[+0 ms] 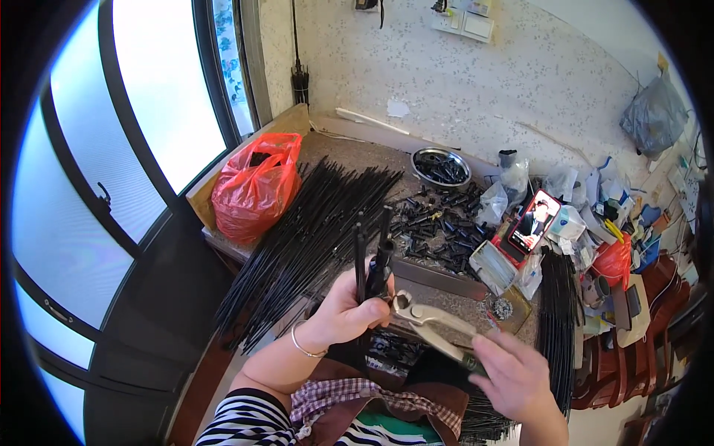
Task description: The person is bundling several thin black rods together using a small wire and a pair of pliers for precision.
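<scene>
My left hand (343,312), with a bracelet at its wrist, is closed round thin black rods (360,256) that stand nearly upright. A thicker black tubular fitting (380,269) shows at the top of the same grip. In my right hand (515,372) is a pair of metal pincers (439,321), held by the handle end. Their rounded jaws are beside my left fingertips, close below the fitting. Whether the jaws touch or grip anything cannot be made out.
Long black rods (312,230) lie heaped on the table's left, by a red plastic bag (256,186). Small black fittings (446,230) spread behind my hands, before a metal bowl (442,151). A phone (534,221), a clear box (493,267) and clutter occupy the right.
</scene>
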{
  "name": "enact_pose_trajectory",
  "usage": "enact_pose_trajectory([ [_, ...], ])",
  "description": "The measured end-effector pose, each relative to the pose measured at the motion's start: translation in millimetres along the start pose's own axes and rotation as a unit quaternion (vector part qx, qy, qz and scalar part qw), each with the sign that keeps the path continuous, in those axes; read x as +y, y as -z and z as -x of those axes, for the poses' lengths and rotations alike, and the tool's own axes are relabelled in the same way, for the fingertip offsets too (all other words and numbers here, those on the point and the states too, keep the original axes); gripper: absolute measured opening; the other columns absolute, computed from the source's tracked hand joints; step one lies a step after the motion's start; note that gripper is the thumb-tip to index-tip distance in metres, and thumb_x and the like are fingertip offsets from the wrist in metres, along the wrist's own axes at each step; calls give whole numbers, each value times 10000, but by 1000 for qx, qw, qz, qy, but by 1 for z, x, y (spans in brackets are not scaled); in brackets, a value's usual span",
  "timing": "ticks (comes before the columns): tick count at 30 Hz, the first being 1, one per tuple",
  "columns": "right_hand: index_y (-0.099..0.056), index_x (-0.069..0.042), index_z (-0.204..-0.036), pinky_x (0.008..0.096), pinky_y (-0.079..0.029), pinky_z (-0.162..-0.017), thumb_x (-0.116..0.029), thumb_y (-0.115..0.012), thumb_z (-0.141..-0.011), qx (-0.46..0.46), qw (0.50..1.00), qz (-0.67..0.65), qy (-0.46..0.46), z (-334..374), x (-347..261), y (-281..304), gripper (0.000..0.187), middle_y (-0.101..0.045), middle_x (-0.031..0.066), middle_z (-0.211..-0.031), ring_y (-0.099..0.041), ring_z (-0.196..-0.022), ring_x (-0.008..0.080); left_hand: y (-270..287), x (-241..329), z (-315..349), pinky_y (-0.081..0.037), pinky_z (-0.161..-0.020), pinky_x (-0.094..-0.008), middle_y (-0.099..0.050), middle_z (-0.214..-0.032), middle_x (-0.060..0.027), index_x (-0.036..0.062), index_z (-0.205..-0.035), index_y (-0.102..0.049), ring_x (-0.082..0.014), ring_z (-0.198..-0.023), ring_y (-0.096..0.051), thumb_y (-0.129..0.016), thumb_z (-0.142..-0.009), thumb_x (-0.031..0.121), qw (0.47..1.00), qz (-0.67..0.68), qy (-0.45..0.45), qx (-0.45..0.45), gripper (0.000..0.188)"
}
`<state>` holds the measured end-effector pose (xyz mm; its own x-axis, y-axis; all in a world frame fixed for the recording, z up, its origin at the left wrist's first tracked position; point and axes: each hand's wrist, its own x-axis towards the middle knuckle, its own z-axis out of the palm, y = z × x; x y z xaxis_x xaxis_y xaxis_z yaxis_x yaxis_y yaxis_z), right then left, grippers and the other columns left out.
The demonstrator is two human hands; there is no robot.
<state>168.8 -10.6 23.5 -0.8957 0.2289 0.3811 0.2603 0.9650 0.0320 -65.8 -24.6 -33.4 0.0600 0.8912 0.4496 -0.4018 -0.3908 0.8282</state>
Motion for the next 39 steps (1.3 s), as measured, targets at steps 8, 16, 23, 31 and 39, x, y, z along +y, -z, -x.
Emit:
enact_pose_trajectory([
  [8,-416,27,-849,239,-412,-418,-234,-448,-753,-15,286,-943,-169,31,-35,-95,280,-511,145,-628,-488,-422,159,-17,0,-12,-324,-481,-167,-401,-655,14,20,-873,-379,-33,-561,-390,-556,-675,127,977,183,47,-98,286],
  [16,-420,-25,-854,262,-378,-461,-106,-605,-537,135,967,-78,-204,2,-8,-52,376,-470,66,-645,-472,-538,123,-10,13,-9,-319,-478,-150,-426,-586,25,-5,-808,-449,-29,-512,-396,-574,-613,40,992,-84,-32,84,235],
  [23,-438,-4,-900,185,-371,-415,-95,-583,-644,-186,528,-786,-265,13,-18,-82,308,-503,34,-574,-462,-420,91,-25,12,-17,-339,-487,-157,-453,-619,23,28,-736,-468,-32,-528,-422,-626,-582,61,998,-23,62,24,223],
  [31,-447,42,-851,237,-395,-459,-43,-507,-626,-87,808,-464,-353,14,-16,-49,248,-517,107,-586,-515,-498,165,-14,3,-19,-314,-466,-163,-434,-612,44,32,-770,-466,-24,-539,-371,-768,-369,258,988,-149,30,-10,550],
  [39,-408,31,-874,237,-380,-495,-41,-518,-618,39,844,-395,-360,6,-22,-65,288,-485,96,-705,-480,-559,167,-22,3,-23,-253,-433,-138,-398,-567,65,20,-784,-467,-8,-496,-339,-779,-335,177,986,-164,-12,-15,568],
])
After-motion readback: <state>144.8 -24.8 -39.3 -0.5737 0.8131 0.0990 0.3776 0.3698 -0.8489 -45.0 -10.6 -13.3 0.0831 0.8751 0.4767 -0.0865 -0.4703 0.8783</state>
